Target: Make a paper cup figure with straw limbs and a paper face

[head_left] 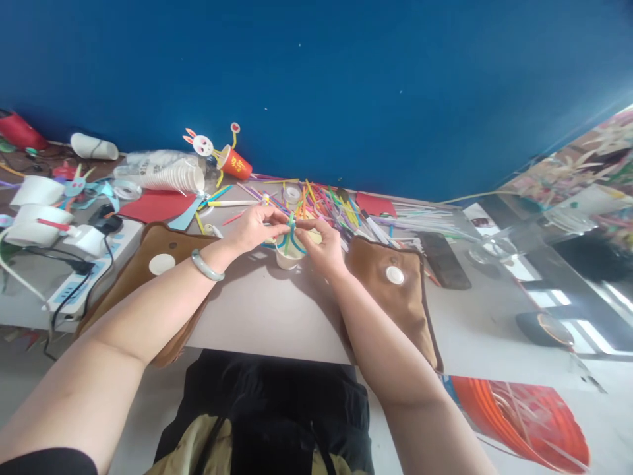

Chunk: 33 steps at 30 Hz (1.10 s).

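A small pale paper cup (pixel 287 261) stands on the table between my hands. Thin bent green and blue stems (pixel 291 231), which look like pipe cleaners, rise at its mouth. My left hand (pixel 257 227) pinches the upper end of the green one with thumb and forefinger; a pale bangle (pixel 206 266) circles that wrist. From the other side my right hand (pixel 320 243) has its fingertips closed on the blue one, close to my left fingertips. The exact contact at the fingertips is too small to make out.
Brown padded cushions (pixel 163 290) flank the work area. Behind lie a heap of coloured stems (pixel 326 201), stacked paper cups (pixel 173 177) and a red cup figure with a rabbit face (pixel 236 162). A power strip (pixel 91 267) is left, a dark phone (pixel 442 259) right, an orange basket (pixel 524 415) below.
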Each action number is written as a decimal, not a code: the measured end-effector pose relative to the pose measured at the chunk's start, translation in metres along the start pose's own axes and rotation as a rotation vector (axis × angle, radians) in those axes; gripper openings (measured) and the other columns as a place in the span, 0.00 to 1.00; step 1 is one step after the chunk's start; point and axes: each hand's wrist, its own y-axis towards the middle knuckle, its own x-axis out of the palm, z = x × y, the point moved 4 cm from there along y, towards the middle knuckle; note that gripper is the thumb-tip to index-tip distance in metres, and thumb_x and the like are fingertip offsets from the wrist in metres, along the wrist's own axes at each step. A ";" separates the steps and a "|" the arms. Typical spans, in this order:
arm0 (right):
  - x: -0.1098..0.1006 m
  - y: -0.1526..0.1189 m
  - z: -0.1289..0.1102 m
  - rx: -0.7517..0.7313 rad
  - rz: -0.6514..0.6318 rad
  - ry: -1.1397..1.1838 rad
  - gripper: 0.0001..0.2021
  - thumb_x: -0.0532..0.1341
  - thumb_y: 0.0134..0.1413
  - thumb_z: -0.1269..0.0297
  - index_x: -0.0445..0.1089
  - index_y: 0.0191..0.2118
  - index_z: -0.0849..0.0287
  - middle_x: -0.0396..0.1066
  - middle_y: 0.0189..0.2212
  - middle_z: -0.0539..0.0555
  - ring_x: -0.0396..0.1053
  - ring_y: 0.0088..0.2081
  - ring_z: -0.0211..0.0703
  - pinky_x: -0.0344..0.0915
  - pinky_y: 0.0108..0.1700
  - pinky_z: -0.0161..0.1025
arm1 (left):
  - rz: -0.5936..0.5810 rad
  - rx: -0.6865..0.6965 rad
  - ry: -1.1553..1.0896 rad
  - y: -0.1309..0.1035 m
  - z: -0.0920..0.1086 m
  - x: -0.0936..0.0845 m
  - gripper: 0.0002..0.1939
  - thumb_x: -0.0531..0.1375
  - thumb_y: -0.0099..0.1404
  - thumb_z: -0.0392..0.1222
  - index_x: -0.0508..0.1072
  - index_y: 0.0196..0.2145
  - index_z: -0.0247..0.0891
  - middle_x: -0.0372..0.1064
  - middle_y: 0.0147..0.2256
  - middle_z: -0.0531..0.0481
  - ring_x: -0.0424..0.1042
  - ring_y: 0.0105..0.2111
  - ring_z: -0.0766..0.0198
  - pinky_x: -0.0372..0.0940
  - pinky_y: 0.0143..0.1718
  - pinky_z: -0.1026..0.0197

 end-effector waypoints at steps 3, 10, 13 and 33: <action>-0.003 0.002 -0.002 0.018 -0.016 0.017 0.11 0.66 0.55 0.53 0.78 0.36 0.56 0.80 0.35 0.54 0.74 0.38 0.47 0.70 0.45 0.46 | -0.020 0.023 0.002 -0.001 0.004 0.003 0.18 0.71 0.52 0.52 0.80 0.34 0.36 0.79 0.32 0.46 0.77 0.34 0.58 0.73 0.40 0.53; -0.003 0.004 -0.001 0.024 -0.092 0.033 0.14 0.66 0.55 0.50 0.76 0.30 0.56 0.77 0.30 0.52 0.72 0.35 0.46 0.69 0.41 0.44 | -0.055 0.011 -0.017 -0.001 0.000 0.004 0.20 0.73 0.50 0.55 0.81 0.33 0.37 0.80 0.34 0.46 0.77 0.36 0.56 0.73 0.42 0.53; -0.004 0.005 -0.002 -0.004 -0.114 0.014 0.14 0.65 0.56 0.50 0.75 0.31 0.56 0.77 0.30 0.52 0.72 0.35 0.45 0.69 0.42 0.44 | -0.095 -0.001 -0.029 0.000 -0.006 0.004 0.20 0.73 0.50 0.54 0.82 0.35 0.37 0.81 0.35 0.46 0.77 0.36 0.57 0.73 0.41 0.55; -0.003 0.000 -0.007 -0.136 -0.108 -0.077 0.12 0.62 0.60 0.52 0.71 0.31 0.53 0.77 0.33 0.53 0.71 0.37 0.48 0.65 0.48 0.49 | -0.157 0.081 0.029 -0.001 0.001 0.005 0.21 0.69 0.55 0.59 0.78 0.33 0.36 0.78 0.33 0.47 0.75 0.35 0.60 0.70 0.42 0.56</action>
